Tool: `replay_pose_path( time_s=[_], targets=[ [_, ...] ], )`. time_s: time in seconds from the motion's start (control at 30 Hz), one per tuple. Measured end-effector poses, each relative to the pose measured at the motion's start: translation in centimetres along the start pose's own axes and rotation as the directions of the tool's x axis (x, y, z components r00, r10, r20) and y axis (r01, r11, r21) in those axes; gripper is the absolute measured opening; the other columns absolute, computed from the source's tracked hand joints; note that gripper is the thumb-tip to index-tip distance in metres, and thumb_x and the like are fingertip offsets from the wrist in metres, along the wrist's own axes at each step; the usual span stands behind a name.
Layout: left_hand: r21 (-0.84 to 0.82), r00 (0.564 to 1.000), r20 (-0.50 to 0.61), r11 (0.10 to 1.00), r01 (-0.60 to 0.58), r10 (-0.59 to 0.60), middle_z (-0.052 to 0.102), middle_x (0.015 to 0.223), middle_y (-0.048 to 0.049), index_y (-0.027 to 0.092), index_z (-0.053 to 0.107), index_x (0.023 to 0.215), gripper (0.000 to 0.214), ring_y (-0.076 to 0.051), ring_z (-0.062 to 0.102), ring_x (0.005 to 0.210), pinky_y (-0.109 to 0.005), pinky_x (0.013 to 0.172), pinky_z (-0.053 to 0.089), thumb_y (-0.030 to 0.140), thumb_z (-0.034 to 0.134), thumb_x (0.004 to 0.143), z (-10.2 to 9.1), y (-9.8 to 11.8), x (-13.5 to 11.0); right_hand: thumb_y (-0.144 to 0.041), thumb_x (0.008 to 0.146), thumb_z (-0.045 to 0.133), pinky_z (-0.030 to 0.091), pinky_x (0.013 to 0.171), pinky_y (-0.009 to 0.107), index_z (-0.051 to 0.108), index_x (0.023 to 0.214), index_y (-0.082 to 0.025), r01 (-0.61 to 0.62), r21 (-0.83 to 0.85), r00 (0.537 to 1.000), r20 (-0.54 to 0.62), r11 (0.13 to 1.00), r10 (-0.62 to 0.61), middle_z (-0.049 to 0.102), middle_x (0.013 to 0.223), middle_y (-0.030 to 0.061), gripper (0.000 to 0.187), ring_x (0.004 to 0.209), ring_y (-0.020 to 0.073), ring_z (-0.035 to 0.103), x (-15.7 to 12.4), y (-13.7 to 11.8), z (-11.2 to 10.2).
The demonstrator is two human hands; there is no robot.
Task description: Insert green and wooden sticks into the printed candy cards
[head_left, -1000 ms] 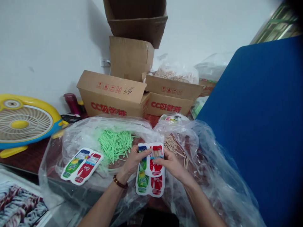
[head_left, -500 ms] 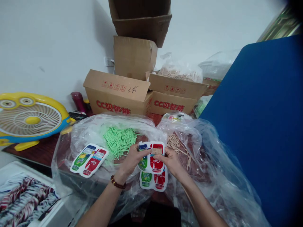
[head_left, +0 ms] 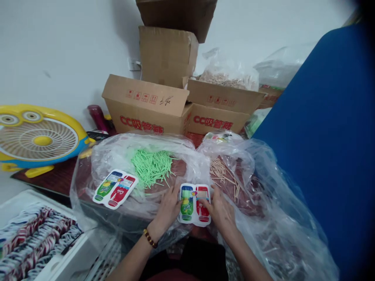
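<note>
A flat, white-edged candy packet [head_left: 194,218] lies in front of me, with a green Sprite bottle and a red Cola bottle printed side by side. Green sticks show in its left window. A second white edge shows along its bottom, as of another packet underneath. My left hand [head_left: 170,203] grips the left side, thumb on the green bottle. From the right, my right hand [head_left: 220,207] holds the opposite side with its thumb on the red bottle. A similar packet [head_left: 115,189] rests to the left, beside a pile of green candy sticks [head_left: 152,167]. Tan sticks [head_left: 221,171] lie beyond my right hand.
Clear plastic sheeting [head_left: 281,218] covers much of the table. Two cardboard boxes [head_left: 143,117] with red print stand behind. A yellow fan [head_left: 42,136] is at left, above a white bin [head_left: 55,269] of packed packets. A blue panel [head_left: 328,128] rises at right.
The upper packet, held raised and offset over another one, has come down and now lies nearly lined up on it. My thumbs have moved down its face. The view has tilted down slightly.
</note>
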State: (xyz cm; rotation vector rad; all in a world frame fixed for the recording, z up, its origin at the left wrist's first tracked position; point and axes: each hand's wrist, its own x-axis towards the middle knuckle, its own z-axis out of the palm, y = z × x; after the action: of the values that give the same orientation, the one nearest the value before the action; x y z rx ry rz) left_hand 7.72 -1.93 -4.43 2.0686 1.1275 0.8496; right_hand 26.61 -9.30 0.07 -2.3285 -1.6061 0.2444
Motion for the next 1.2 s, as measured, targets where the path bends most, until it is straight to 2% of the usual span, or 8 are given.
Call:
replay_pose_path(
  time_s=[0.1,0.2,0.37,0.53,0.63,0.83,1.0,1.2],
  targets=[
    [-0.003,0.999,-0.028,1.0,-0.03,0.029,0.06,0.119,-0.0136,0.02,0.043,0.136,0.051,-0.028,0.056,0.11,-0.046,0.096,0.043,0.023,0.052,0.086,-0.4,0.5,-0.6,-0.044,0.092,0.043,0.042,0.067,0.033,0.046,0.126,-0.021,0.044,0.004,0.998,-0.048,0.999,-0.044,0.064,0.114,0.0107,0.041,0.094,0.0279,0.065,-0.4,-0.5,-0.8],
    [0.032,0.991,-0.129,0.999,-0.019,0.023,0.062,0.115,-0.0107,0.022,0.045,0.134,0.045,-0.026,0.057,0.107,-0.043,0.095,0.043,0.027,0.049,0.089,-2.6,0.0,-1.4,-0.04,0.093,0.041,0.04,0.066,0.031,0.056,0.111,-0.025,0.144,0.074,0.99,-0.016,0.987,-0.143,0.066,0.104,0.0056,0.028,0.086,0.0233,0.065,0.2,-2.0,-1.3],
    [0.355,0.927,-0.375,0.923,0.146,-0.003,0.066,0.104,-0.0099,0.019,0.06,0.113,0.03,-0.027,0.059,0.101,-0.044,0.095,0.041,0.034,0.046,0.091,-11.3,-5.5,-2.1,-0.029,0.092,0.043,0.039,0.071,0.027,0.064,0.096,-0.026,0.437,0.169,0.892,0.049,0.883,-0.45,0.068,0.095,0.0028,0.022,0.086,0.0189,0.062,4.3,-7.4,-0.4],
    [0.621,0.894,-0.435,0.684,0.382,-0.104,0.062,0.111,-0.015,0.015,0.06,0.113,0.034,-0.031,0.057,0.102,-0.043,0.087,0.043,0.035,0.045,0.09,-18.6,-11.3,-2.6,-0.023,0.091,0.043,0.04,0.074,0.024,0.068,0.093,-0.02,0.425,0.084,0.89,0.145,0.901,-0.433,0.069,0.099,0.0058,0.026,0.093,0.0176,0.062,11.0,-13.0,2.6],
    [0.681,0.893,-0.412,0.589,0.435,-0.183,0.06,0.115,-0.0159,0.014,0.058,0.118,0.039,-0.032,0.056,0.101,-0.042,0.082,0.044,0.038,0.046,0.09,-19.5,-12.9,-3.0,-0.023,0.091,0.04,0.041,0.074,0.025,0.069,0.095,-0.017,0.37,0.018,0.922,0.118,0.929,-0.37,0.068,0.102,0.0105,0.03,0.093,0.0198,0.063,14.2,-14.9,4.5],
    [0.664,0.857,-0.452,0.548,0.508,-0.247,0.06,0.113,-0.0159,0.014,0.059,0.12,0.042,-0.032,0.058,0.1,-0.04,0.081,0.045,0.041,0.044,0.091,-19.5,-14.3,-2.6,-0.022,0.086,0.047,0.044,0.077,0.032,0.068,0.102,-0.011,0.289,-0.101,0.956,0.079,0.952,-0.282,0.066,0.108,0.0173,0.029,0.099,0.0273,0.062,17.2,-17.2,7.3],
    [0.649,0.874,-0.418,0.592,0.478,-0.247,0.061,0.105,-0.0162,0.012,0.062,0.116,0.043,-0.032,0.059,0.098,-0.041,0.085,0.045,0.042,0.046,0.089,-20.1,-15.8,-2.3,-0.02,0.081,0.049,0.041,0.084,0.042,0.067,0.106,-0.009,0.232,-0.168,0.973,0.051,0.958,-0.226,0.064,0.109,0.0221,0.033,0.104,0.0327,0.058,18.0,-18.3,8.8],
    [0.562,0.862,-0.455,0.679,0.472,-0.222,0.06,0.106,-0.0167,0.01,0.058,0.117,0.046,-0.031,0.059,0.1,-0.041,0.086,0.045,0.043,0.047,0.087,-20.2,-15.7,-2.0,-0.02,0.082,0.048,0.038,0.084,0.042,0.069,0.102,-0.009,0.21,-0.173,0.978,0.044,0.962,-0.205,0.061,0.112,0.0229,0.031,0.106,0.0335,0.054,18.6,-18.5,10.5]
  ],
)
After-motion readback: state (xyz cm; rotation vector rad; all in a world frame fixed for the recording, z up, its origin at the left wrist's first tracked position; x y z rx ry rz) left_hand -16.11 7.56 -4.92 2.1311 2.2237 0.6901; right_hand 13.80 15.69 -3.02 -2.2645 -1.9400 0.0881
